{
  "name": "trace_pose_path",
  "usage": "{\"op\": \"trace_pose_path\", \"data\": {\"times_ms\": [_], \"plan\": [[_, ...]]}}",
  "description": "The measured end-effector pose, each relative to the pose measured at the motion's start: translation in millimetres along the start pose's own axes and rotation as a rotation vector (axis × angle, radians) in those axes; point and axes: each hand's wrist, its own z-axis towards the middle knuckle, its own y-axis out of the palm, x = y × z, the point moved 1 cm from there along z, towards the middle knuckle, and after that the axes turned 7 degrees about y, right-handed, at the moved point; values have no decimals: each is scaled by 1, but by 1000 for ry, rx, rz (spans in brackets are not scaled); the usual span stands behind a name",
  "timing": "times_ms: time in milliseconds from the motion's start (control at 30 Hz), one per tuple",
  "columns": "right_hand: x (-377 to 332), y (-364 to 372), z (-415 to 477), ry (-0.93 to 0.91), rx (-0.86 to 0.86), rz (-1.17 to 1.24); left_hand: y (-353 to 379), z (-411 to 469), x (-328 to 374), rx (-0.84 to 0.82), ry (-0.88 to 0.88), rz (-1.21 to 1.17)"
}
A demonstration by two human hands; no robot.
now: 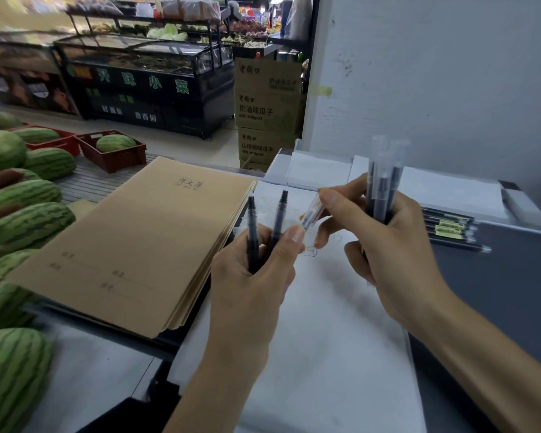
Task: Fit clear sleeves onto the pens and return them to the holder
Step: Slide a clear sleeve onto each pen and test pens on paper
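Two bare pens (253, 226) stand tips-up in the left hand (256, 270), fingers curled round their lower barrels, thumb pressed across the front. This grip appears meant to keep the tips exposed and steady for sleeving.

The right hand (388, 245) does two jobs. Its thumb and forefinger pinch one clear sleeve (313, 212), tilted, its lower end just beside the left thumb. Its other fingers clamp a bundle (383, 189) of upright pens that already wear clear sleeves, which reads as finished stock kept out of the way. Something dark shows inside the sleeve's lower end, but whether it is a pen cannot be told.

Judgement: sleeving is in progress, with at least two pens left to do. No holder can be identified with certainty. More pens (450, 228) lie flat in a row on the grey top (497, 292), right of the hands.

Surface: white paper (325, 323) lies under both hands, with a fanned stack of brown notebooks (132, 245) to its left.

Room: a shop. Watermelons (25, 226) are piled at the left, one more in a red crate (113, 154). Cartons (267, 114) are stacked at the far centre, a dark display counter (144, 85) stands far left, and a white wall (434, 73) fills the far right.
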Motion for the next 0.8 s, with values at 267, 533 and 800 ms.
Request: {"op": "trace_pose_path", "data": {"times_ms": [267,533,800], "plan": [[3,5,0,174,-119,121,-2,1,0,24,-71,-78],[12,9,-1,260,-216,89,0,0,1,-37,-28,-37],[3,-9,8,217,147,250,0,3,-1,14,-9,-142]]}}
